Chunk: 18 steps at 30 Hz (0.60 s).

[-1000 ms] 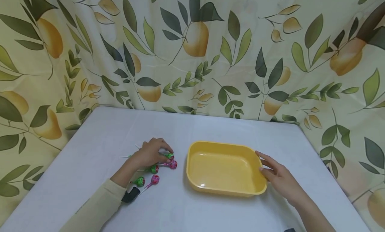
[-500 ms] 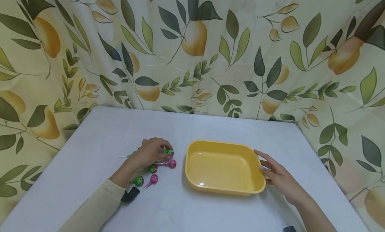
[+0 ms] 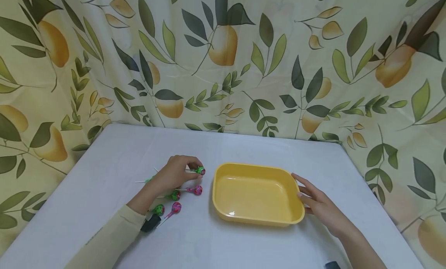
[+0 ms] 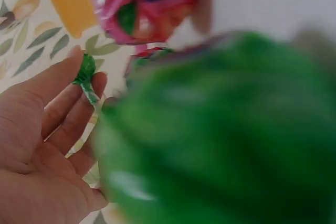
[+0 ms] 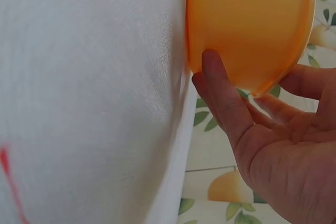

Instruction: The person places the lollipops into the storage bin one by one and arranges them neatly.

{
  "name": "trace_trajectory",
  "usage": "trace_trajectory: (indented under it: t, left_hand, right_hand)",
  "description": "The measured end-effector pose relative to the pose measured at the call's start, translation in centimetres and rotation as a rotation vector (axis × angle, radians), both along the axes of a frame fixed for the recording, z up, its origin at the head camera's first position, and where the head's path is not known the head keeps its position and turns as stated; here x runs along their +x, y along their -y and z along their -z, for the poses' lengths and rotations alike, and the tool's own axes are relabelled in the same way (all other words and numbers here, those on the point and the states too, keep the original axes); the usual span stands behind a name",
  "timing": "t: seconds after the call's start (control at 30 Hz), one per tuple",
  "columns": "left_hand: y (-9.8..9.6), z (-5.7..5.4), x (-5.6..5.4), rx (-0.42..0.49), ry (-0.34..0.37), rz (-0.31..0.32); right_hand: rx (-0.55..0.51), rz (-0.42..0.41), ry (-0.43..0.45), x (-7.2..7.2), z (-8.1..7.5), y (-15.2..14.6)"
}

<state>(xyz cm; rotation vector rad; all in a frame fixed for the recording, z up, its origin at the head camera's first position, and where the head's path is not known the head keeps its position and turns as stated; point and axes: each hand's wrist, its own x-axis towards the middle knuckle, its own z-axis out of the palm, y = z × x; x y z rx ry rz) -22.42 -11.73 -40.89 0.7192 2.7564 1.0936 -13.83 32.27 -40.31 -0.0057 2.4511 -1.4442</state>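
Observation:
A green-wrapped lollipop is pinched between the thumb and fingers of my left hand, raised slightly with its head pointing right. In the left wrist view the held lollipop shows between the fingertips, while a large blurred green lollipop and a pink one fill the foreground. Below that hand, pink lollipops and green lollipops lie on the table; others are partly hidden by the hand and forearm. My right hand touches the right end of a yellow tray with relaxed fingers.
The white table reaches back to a curtain printed with fruit and leaves. A black strap shows at my left wrist, and a dark object sits at the bottom edge near the right forearm.
My left hand has lifted the green lollipop off the pile and moved it slightly up and to the right. The right hand stays at the tray's end.

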Motion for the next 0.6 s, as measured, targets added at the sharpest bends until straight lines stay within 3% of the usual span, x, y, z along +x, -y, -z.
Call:
trace_trajectory:
  t: [0.27,0.6]
  left_hand:
    - [-1.4,-1.2,-0.7,0.041,-0.040,0.054]
    - [-3.8,-2.3,-0.8,0.068,-0.037,0.108]
  right_hand:
    - [-0.007,-0.016,-0.005,0.2,0.1,-0.1]
    - [0.006,-0.023,-0.012,0.5,0.2,-0.2]
